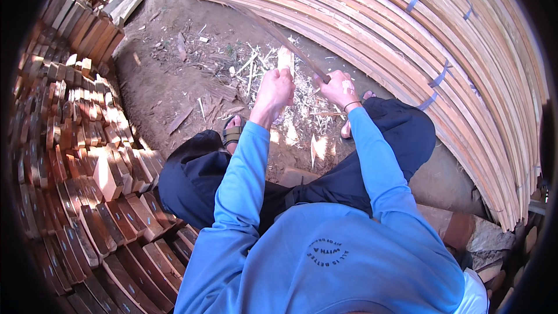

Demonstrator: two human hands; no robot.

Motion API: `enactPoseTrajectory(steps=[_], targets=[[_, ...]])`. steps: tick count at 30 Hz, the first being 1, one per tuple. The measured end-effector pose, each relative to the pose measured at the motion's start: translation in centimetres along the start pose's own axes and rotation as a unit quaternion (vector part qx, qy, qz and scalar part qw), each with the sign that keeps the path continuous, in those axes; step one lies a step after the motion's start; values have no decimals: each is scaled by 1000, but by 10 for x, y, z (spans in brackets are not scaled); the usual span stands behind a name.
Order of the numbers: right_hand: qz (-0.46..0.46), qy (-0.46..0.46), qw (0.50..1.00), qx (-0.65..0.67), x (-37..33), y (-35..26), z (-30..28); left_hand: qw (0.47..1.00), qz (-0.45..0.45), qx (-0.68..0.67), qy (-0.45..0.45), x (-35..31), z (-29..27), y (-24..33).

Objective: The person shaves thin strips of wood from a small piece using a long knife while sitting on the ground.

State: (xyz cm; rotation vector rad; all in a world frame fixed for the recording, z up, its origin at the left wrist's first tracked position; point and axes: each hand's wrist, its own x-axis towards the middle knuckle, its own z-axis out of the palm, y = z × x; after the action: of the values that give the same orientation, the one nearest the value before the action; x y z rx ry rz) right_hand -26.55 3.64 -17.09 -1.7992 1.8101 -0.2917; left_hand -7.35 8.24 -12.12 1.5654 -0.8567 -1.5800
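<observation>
My left hand (273, 96) is closed around a short pale piece of wood (285, 57), whose far end sticks up beyond my fingers. To its right, my right hand (339, 90) grips the near end of a long, dark, narrow-bladed machete (290, 45). The blade slants away to the far left, passing just beside the wood's upper end; whether the two touch I cannot tell. Pale wood shavings (308, 102) lie thick on the ground below both hands. The lower part of the held wood is hidden by my fist.
Long bundled wooden strips (372, 35), tied with blue bands, curve along the far and right side. Stacked short wood blocks (87, 192) fill the left. My sandalled feet (232, 132) stand apart on the dirt floor (157, 75), with wood scraps about. A stone block (491, 241) lies at right.
</observation>
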Motion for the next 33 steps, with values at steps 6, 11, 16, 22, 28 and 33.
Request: enactPoseTrajectory(steps=[6, 11, 16, 22, 28, 33], targets=[[171, 43, 976, 130, 45, 37, -6, 997, 8, 52, -61, -21, 21, 10], [112, -13, 984, 137, -11, 6, -2, 998, -2, -65, 15, -2, -7, 6], [-27, -44, 996, 76, -45, 5, -4, 994, 1, -105, 18, 0, -6, 5], [4, -32, 997, 66, -39, 2, -4, 996, 0, -86, -14, -17, 2, 9], [-27, 22, 998, 52, -10, -2, -4, 995, -5, -96, -31, -10, 8, 1], [71, 32, 996, 53, 26, 10, -9, 998, -16, -28, -52, -22, 16, 8]])
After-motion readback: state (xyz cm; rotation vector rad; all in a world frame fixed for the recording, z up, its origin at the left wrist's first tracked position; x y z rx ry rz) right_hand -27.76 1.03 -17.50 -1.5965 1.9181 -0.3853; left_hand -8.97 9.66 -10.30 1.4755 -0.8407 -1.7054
